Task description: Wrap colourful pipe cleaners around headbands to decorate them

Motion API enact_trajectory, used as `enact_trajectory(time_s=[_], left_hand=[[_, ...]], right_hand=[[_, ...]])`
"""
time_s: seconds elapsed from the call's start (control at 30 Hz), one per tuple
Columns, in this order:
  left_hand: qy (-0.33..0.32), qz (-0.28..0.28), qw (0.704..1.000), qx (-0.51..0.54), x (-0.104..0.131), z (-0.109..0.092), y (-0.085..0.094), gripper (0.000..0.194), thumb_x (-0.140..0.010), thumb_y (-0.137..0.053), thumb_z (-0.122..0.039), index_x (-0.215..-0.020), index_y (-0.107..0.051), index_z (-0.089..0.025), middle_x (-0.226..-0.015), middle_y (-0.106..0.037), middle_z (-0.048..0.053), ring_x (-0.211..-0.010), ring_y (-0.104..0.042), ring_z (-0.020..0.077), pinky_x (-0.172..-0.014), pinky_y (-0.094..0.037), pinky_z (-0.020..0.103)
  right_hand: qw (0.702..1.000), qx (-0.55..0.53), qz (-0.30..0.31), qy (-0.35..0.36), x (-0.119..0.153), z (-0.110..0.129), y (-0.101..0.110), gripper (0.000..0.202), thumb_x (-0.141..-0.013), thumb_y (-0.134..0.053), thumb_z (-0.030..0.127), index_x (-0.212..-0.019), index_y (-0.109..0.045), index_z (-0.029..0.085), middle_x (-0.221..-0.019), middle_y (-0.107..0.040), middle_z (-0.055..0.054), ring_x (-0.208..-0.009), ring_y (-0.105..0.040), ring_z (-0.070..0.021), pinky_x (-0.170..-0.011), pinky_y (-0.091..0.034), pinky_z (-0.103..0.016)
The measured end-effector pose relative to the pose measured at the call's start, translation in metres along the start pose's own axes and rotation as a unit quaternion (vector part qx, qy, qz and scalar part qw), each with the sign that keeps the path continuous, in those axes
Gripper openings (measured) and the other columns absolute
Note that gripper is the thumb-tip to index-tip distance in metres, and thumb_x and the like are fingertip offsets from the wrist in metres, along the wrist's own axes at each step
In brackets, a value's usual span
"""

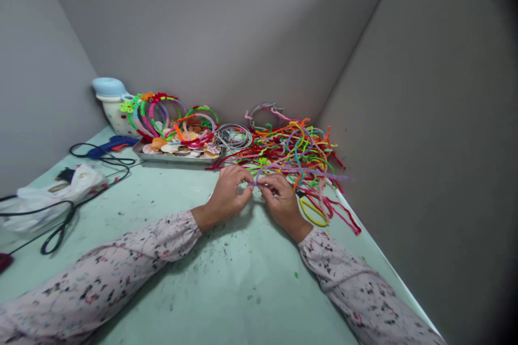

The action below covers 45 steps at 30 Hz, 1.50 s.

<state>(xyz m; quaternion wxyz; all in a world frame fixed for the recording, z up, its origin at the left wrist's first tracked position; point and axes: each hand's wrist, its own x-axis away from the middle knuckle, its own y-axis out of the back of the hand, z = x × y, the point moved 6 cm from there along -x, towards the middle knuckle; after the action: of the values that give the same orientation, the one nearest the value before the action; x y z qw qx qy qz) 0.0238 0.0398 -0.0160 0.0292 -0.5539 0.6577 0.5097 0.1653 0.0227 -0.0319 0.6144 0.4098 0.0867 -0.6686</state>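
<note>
Near the middle of the table my left hand (pixel 230 192) and my right hand (pixel 282 200) meet, thumbs and fingers pinched close together. Between them they grip a purple pipe cleaner (pixel 311 171), bent into a small loop above the fingertips, its long end stretching out to the right. Just past my hands lies a tangled heap of colourful pipe cleaners (pixel 283 145). A pair of scissors with yellow handles (pixel 313 213) rests beside my right hand, partly under loose strands.
A metal tray (pixel 178 158) holds shells and pipe-cleaner-wrapped headbands (pixel 156 113). Coiled grey wire (pixel 234 136) lies beside it. At the left are a white bottle with a blue lid (pixel 115 105), a blue glue gun (pixel 111 145), black cable (pixel 73 207) and a plastic bag (pixel 40 194). Grey walls enclose the table.
</note>
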Motion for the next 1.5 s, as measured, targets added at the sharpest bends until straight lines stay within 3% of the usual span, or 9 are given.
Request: enact_trajectory(time_s=[0.43, 1.5], left_hand=[[0.016, -0.003, 1.0, -0.019, -0.0004, 0.0026, -0.0018, 0.002, -0.08, -0.056, -0.019, -0.08, -0.058, -0.019, -0.087, -0.064, 0.003, -0.09, -0.054, 0.0204, -0.085, -0.039, 0.038], [-0.008, -0.009, 1.0, -0.024, 0.0011, -0.0014, 0.0004, 0.005, -0.08, -0.055, -0.017, -0.085, -0.056, -0.02, -0.091, -0.062, 0.004, -0.093, -0.053, 0.0211, -0.086, -0.038, 0.039]], right_hand=[[0.999, 0.039, 0.009, 0.037, 0.0003, 0.0004, -0.0007, 0.016, -0.088, -0.055, 0.019, -0.099, -0.065, 0.024, -0.093, -0.06, -0.005, -0.092, -0.057, -0.0179, -0.079, -0.051, -0.034], [0.997, 0.066, 0.032, 0.027, 0.0011, 0.0037, -0.0022, 0.019, -0.09, -0.05, 0.02, -0.103, -0.063, 0.023, -0.096, -0.059, -0.006, -0.091, -0.058, -0.0185, -0.079, -0.049, -0.034]])
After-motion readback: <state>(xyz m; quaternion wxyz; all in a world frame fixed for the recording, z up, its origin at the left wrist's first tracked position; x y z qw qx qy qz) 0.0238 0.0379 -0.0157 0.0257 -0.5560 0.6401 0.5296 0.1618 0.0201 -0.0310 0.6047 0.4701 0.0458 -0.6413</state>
